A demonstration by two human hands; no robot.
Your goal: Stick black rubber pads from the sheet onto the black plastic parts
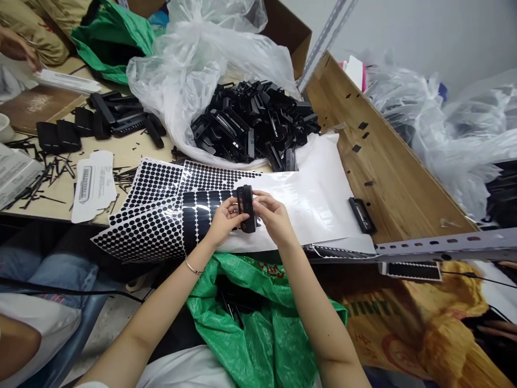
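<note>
A black rectangular plastic part point(247, 207) is held upright over the white sheets at mid-view. My left hand point(223, 222) grips its left side, thumb across the near face. On the other side, my right hand point(274, 216) pinches the part's right edge near the top. Beneath lie sheets of round black stickers point(151, 186) and a strip sheet of larger black stickers point(197, 207), partly covered by my left hand. White backing paper point(313, 188) spreads to the right. Below my forearms, a green woven bag point(258, 339) gapes with dark pieces inside.
Behind the sheets, a heap of black plastic parts point(258, 118) spills from a clear plastic bag point(173, 70). A wooden board point(388, 156) and a perforated metal rail point(436, 245) border the right side. Another person's hand point(18, 46) is at far left, near black cases point(68, 134).
</note>
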